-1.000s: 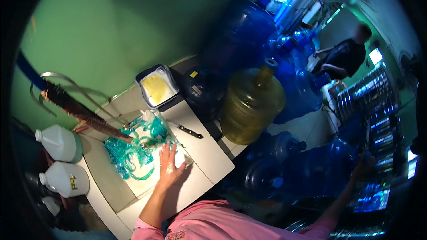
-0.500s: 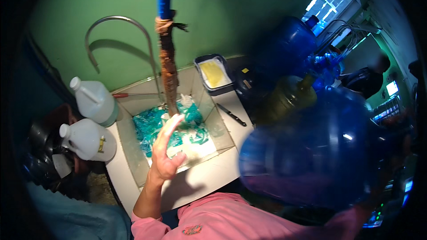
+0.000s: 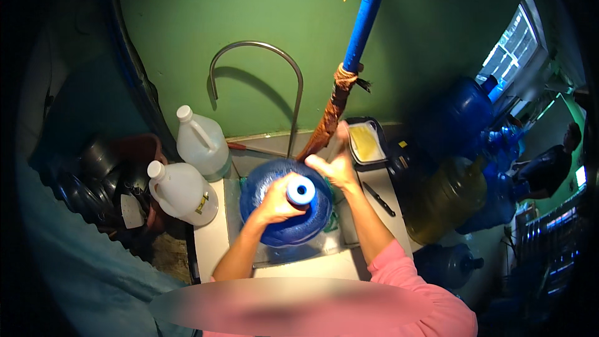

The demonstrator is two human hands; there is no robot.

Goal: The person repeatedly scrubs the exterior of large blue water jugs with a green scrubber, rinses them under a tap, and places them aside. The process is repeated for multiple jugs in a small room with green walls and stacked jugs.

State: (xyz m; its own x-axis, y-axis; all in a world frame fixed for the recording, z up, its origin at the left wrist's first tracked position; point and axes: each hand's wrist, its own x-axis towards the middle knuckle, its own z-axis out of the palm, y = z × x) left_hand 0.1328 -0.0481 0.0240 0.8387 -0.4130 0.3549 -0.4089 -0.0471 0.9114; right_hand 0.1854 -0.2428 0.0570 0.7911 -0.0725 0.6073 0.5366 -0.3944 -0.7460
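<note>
Over the sink [image 3: 249,256], we steady the blue jug [image 3: 284,215]: left hand [image 3: 274,203] clasps its neck, right hand [image 3: 337,165] grips the rim, keeping it upright.

Pink short-sleeved shirt, sleeve ending above the right elbow, both forearms bare, left hand [image 3: 272,203] and right hand [image 3: 334,165] ungloved

Large blue water jug [image 3: 284,212] held over sink [image 3: 331,243], both hands engaged.

Left hand [image 3: 277,203] grips the jug at its white-rimmed neck [image 3: 301,191]. Right hand [image 3: 337,165] rests at the jug's far shoulder, touching the brown hose [image 3: 327,122] that hangs from a blue pipe [image 3: 367,15]. Curved metal faucet [image 3: 256,50] stands behind. Two white plastic jugs [image 3: 187,175] sit left on the tabletop [image 3: 209,243]; a tray with a yellow sponge [image 3: 365,143] sits right.
</note>
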